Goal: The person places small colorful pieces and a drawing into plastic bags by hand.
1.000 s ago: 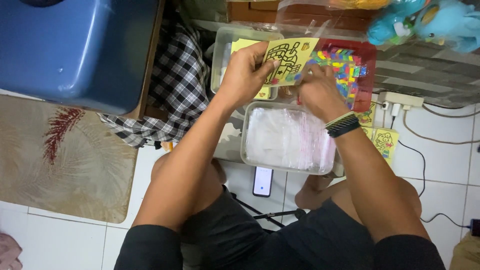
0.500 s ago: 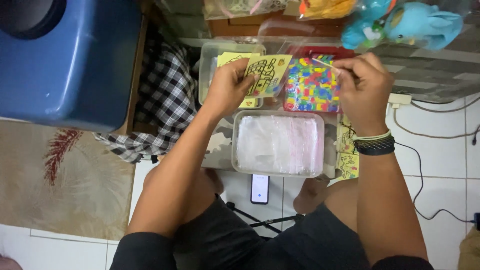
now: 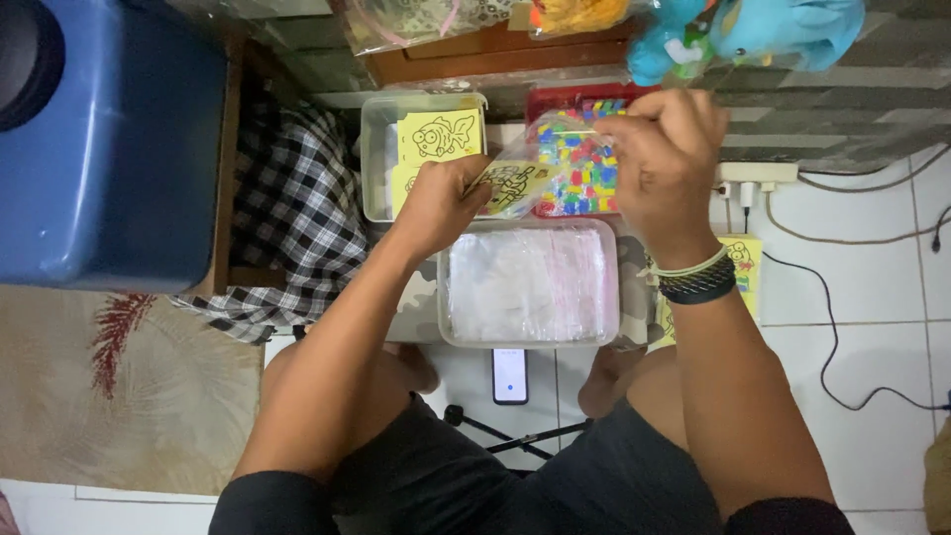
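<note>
White tiled floor [image 3: 872, 327], person seated on it, legs folded, viewed from above. One beige rug [image 3: 119, 396] with a red leaf pattern lies on the left. One large blue plastic bin [image 3: 109, 139] stands above the rug; one black-and-white checked cloth [image 3: 287, 218] is bunched just beside it.

Containers counted: three. One clear tub [image 3: 530, 282], full of clear plastic bags, sits nearest the knees. One clear tub [image 3: 381, 149] beyond it on the left holds yellow cards; the top card [image 3: 441, 134] shows a fish outline. One red tray [image 3: 580, 163] beyond on the right holds many small multicoloured pieces, too small to count.

One phone [image 3: 510, 374] lies on the tile between the knees, just below the bag tub. One white power strip [image 3: 758, 176] and one black cable [image 3: 842, 347] lie on the right. One further yellow card [image 3: 745, 260] shows partly behind the right wrist.

Left hand [image 3: 446, 198]: closed around one yellow picture card in a clear bag [image 3: 515, 183], held above the gap between the tubs and tray. Right hand [image 3: 664, 154]: fingers pinched shut on the bag's upper edge, over the red tray. Two bands [image 3: 698, 277] on the right wrist, one pale, one dark.
</note>
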